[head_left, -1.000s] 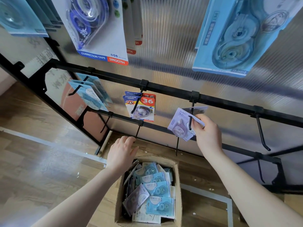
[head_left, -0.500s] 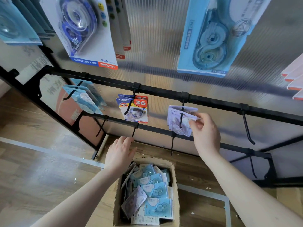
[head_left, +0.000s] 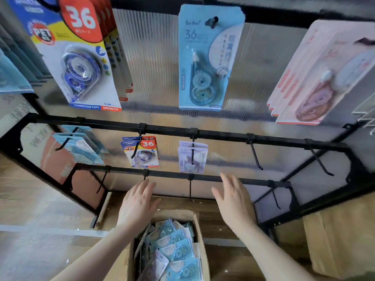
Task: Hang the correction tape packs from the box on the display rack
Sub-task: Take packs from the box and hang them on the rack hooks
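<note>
With both hands empty, fingers straight and loosely spread — left hand [head_left: 138,201], right hand [head_left: 233,199]. Packs [head_left: 174,248] below in the box [head_left: 199,224] — nearer the left.

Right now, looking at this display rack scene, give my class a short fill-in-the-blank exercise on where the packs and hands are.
1. The open brown cardboard box stands on the ____.
2. The lilac correction tape packs hang from a black metal ____.
3. Both the left hand and the right hand hold ____.
4. The two black hooks right of the lilac packs carry ____ packs.

Missing words: floor; hook; nothing; no
</note>
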The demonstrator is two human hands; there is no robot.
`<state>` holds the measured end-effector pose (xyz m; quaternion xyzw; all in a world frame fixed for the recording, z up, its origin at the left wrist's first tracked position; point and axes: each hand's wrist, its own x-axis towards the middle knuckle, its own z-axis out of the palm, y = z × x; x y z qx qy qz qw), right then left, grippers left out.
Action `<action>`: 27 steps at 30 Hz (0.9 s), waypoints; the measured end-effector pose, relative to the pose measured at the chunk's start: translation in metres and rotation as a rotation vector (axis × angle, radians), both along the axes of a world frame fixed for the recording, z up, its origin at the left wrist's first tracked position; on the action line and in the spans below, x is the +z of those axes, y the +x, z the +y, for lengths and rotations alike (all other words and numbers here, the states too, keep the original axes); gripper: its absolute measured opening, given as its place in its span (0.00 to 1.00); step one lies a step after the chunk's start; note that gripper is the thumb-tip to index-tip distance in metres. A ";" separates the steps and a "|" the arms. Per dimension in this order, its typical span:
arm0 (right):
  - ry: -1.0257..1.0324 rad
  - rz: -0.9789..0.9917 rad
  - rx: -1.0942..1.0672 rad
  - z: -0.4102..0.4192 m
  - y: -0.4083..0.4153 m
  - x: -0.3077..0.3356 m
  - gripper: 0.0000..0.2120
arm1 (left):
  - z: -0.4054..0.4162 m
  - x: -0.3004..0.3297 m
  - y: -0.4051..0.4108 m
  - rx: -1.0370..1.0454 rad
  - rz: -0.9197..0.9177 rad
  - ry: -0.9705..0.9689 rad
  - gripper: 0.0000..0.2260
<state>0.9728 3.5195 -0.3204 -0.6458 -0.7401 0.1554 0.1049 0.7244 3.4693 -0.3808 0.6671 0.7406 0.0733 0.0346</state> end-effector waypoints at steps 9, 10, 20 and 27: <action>-0.130 -0.074 0.028 -0.039 0.018 -0.017 0.27 | -0.020 -0.005 0.020 0.013 -0.048 -0.007 0.25; -0.130 -0.076 0.037 -0.042 0.022 -0.020 0.28 | -0.023 -0.010 0.022 0.004 -0.058 -0.044 0.27; -0.109 -0.100 0.166 -0.049 0.056 -0.084 0.28 | -0.043 -0.074 0.062 0.109 -0.067 -0.122 0.31; -0.017 -0.172 0.231 -0.040 0.055 -0.205 0.31 | -0.050 -0.195 0.049 0.162 -0.059 -0.209 0.37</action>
